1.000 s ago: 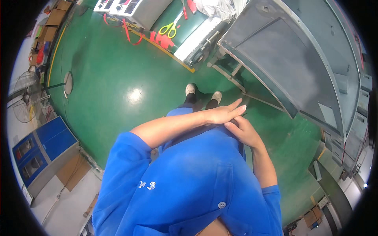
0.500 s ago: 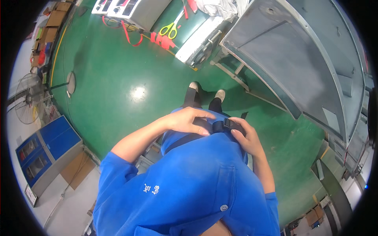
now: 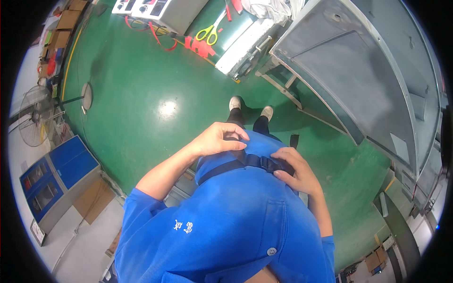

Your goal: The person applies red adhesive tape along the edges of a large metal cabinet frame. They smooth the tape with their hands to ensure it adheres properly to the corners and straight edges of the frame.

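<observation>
A black waist strap runs across the front of my blue shirt, with a black plastic buckle right of its middle. My left hand is closed in a pinch just above the strap, with what looks like its dark loose end between thumb and fingers. At the buckle's right side, my right hand curls its thumb and fingers around the strap. Part of the strap is hidden under the right fingers. Another short black strap end sticks out beyond that hand.
Ahead stand a large grey metal panel on a stand and a low bench bearing green-handled scissors and red tape scraps. White machine boxes are at the far left. A fan and blue cabinet stand at left.
My left hand has drawn up and left from the buckle, its fingers closing into a pinch. The right hand and buckle have shifted slightly down, and the buckle shows more.
</observation>
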Action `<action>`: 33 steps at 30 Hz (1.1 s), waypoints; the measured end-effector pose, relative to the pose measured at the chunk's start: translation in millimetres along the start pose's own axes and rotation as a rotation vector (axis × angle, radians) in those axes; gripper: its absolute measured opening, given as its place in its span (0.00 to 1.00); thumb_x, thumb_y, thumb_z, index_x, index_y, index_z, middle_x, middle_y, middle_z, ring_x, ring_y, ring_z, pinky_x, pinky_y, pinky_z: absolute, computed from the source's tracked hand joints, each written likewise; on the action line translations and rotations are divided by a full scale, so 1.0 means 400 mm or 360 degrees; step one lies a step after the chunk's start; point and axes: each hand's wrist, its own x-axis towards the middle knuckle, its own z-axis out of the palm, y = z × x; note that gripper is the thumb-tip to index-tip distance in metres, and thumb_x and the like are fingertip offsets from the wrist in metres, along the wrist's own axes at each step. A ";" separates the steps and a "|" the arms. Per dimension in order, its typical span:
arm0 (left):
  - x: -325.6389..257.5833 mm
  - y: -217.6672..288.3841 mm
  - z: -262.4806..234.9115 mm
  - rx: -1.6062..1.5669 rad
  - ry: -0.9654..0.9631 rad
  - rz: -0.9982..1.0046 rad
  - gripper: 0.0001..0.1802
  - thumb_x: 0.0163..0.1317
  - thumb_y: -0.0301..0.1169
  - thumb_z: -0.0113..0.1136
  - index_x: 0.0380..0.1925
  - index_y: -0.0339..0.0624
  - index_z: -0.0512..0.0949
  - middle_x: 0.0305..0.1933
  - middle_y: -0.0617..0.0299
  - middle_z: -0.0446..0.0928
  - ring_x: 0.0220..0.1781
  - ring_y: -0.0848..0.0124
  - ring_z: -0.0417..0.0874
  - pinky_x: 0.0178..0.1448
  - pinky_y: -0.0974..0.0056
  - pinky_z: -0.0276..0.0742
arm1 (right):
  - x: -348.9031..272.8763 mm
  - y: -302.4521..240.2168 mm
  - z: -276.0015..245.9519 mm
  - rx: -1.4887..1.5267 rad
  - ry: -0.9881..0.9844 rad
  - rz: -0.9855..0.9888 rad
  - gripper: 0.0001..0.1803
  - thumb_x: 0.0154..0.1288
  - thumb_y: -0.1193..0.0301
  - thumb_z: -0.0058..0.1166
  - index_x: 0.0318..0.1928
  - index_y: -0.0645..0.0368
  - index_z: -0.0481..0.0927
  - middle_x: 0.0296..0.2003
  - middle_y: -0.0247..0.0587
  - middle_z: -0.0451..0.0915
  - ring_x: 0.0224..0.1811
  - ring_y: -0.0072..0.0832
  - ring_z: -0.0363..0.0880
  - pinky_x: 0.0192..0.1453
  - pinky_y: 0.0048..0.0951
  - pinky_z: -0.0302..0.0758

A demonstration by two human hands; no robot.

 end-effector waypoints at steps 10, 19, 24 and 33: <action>0.057 0.014 0.036 0.0416 0.0587 0.0361 0.06 0.55 0.26 0.58 0.33 0.39 0.74 0.21 0.71 0.72 0.23 0.86 0.68 0.27 0.76 0.64 | 0.134 -0.065 0.082 -0.0214 -0.0239 0.0025 0.27 0.54 0.56 0.56 0.45 0.67 0.71 0.37 0.48 0.73 0.42 0.42 0.72 0.45 0.36 0.69; 0.040 0.064 -0.014 0.1792 0.0735 0.1422 0.14 0.41 0.23 0.57 0.33 0.43 0.73 0.11 0.63 0.66 0.12 0.66 0.69 0.16 0.62 0.62 | 0.115 -0.076 0.132 -0.0114 0.0156 0.0206 0.24 0.56 0.56 0.52 0.42 0.66 0.71 0.37 0.54 0.77 0.40 0.47 0.75 0.42 0.37 0.71; -0.007 0.044 -0.023 0.1847 0.0597 0.1371 0.12 0.41 0.23 0.56 0.30 0.43 0.72 0.10 0.65 0.63 0.11 0.65 0.67 0.15 0.62 0.61 | 0.095 -0.086 0.131 -0.0291 0.0228 0.0138 0.22 0.55 0.57 0.53 0.42 0.62 0.72 0.36 0.49 0.77 0.38 0.44 0.76 0.41 0.38 0.72; -0.051 0.016 -0.021 0.1643 0.0236 0.0698 0.10 0.53 0.28 0.55 0.38 0.45 0.75 0.22 0.57 0.75 0.20 0.58 0.76 0.25 0.60 0.73 | 0.075 -0.092 0.080 -0.0443 -0.0133 0.0157 0.25 0.53 0.57 0.55 0.48 0.59 0.72 0.37 0.44 0.76 0.42 0.40 0.74 0.46 0.36 0.70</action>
